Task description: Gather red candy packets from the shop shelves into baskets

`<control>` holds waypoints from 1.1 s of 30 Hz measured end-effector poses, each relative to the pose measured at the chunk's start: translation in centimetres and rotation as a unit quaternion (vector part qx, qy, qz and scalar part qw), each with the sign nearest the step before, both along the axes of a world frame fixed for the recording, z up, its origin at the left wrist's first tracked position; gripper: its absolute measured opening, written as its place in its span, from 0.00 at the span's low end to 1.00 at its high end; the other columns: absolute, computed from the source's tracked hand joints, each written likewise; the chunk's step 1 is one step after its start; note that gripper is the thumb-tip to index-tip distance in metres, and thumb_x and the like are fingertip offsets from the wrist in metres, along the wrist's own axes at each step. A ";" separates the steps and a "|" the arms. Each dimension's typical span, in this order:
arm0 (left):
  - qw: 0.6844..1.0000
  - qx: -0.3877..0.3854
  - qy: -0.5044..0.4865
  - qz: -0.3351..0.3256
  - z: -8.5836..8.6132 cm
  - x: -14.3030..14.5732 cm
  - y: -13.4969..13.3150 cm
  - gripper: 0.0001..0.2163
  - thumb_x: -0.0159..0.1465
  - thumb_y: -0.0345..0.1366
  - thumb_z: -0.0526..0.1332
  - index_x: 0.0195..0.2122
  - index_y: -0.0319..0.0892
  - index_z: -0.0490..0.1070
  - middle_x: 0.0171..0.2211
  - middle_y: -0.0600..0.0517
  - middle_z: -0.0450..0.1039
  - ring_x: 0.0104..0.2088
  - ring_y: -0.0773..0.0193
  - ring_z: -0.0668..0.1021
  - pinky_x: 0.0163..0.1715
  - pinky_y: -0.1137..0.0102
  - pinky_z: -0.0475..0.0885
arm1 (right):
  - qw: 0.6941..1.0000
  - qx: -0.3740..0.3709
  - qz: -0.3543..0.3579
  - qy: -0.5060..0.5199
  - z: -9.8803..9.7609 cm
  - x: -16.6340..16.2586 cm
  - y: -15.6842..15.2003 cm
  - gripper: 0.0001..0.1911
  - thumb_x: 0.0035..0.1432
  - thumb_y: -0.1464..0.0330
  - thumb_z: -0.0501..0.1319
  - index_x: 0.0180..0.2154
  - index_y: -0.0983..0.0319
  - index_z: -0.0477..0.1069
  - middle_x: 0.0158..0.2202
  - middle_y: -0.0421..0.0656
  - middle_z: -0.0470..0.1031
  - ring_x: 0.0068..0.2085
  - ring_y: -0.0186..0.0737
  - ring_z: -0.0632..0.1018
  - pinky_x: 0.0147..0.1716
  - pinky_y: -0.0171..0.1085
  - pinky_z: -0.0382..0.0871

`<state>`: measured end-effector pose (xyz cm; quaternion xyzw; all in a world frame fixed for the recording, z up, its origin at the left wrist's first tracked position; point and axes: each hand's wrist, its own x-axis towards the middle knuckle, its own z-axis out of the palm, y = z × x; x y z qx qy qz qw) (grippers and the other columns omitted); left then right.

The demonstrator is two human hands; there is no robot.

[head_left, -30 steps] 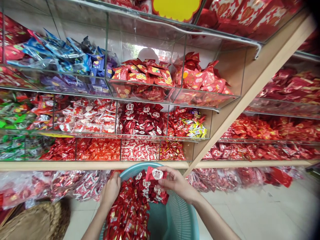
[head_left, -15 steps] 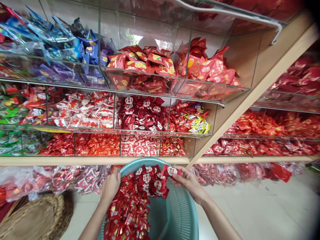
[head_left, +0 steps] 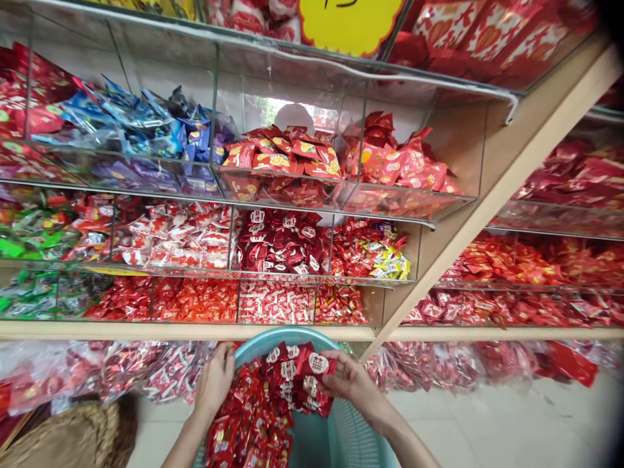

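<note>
Left hand (head_left: 214,380) at the bottom of the frame, left of the middle, on the edge of a blue-green basket (head_left: 363,432). Fingers bent around the edge, but tips hidden, so hard to tell how tight. Right hand (head_left: 353,387) across from it, thumb and fingers pinching one dark red candy packet (head_left: 312,365) with a round white label. Packet at the bottom middle of the frame, over the far part of the basket. Just below and beside it, more packets (head_left: 287,374) of the same kind; hard to tell if touching. In the basket's left part, a big heap of small shiny red candies (head_left: 248,419).

Higher up, shelves full of sweets: blue bags (head_left: 121,123) at the upper left, red bags with orange pictures (head_left: 292,156) in the middle. A yellow sign (head_left: 351,26) at the top. See-through bags (head_left: 170,370) under the shelves. Part of a woven basket (head_left: 63,435) at the lower left. Pale floor tiles (head_left: 502,416) at the lower right.
</note>
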<state>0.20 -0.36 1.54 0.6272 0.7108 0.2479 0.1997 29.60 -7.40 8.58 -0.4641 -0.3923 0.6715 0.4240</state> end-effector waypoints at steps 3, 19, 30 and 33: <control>0.992 0.081 -0.092 -0.025 1.4 1.1 -0.9 0.13 0.59 0.39 0.49 0.41 0.42 0.68 0.44 0.47 0.71 0.47 0.57 0.71 0.49 0.65 0.62 | 0.999 0.012 0.040 0.003 0.2 -1.5 0.3 0.26 0.42 0.60 0.68 0.43 0.60 0.64 0.34 0.41 0.74 0.33 0.38 0.77 0.34 0.38 0.70; 0.524 -0.307 -0.779 0.152 3.0 6.6 -6.8 0.12 0.56 0.36 0.59 0.40 0.36 0.69 0.27 0.46 0.75 0.30 0.58 0.78 0.35 0.64 0.73 | 0.961 0.142 0.176 -0.161 0.6 -9.0 1.9 0.24 0.43 0.59 0.65 0.44 0.58 0.66 0.27 0.38 0.71 0.27 0.35 0.72 0.28 0.34 0.66; 0.552 -0.063 -0.768 0.319 3.9 -2.5 -2.5 0.14 0.60 0.31 0.55 0.48 0.40 0.65 0.24 0.54 0.74 0.21 0.69 0.76 0.25 0.75 0.75 | 0.879 0.354 -0.062 -0.313 16.4 -9.5 15.8 0.16 0.54 0.57 0.55 0.37 0.62 0.67 0.24 0.39 0.70 0.19 0.30 0.70 0.20 0.31 0.63; 0.533 -0.034 -0.786 0.310 3.1 -3.8 -1.7 0.12 0.60 0.29 0.55 0.45 0.40 0.66 0.20 0.56 0.72 0.19 0.70 0.75 0.24 0.75 0.74 | 0.899 0.282 -0.086 -0.323 17.0 -10.3 19.8 0.15 0.52 0.57 0.57 0.28 0.64 0.66 0.18 0.38 0.67 0.16 0.30 0.69 0.17 0.31 0.62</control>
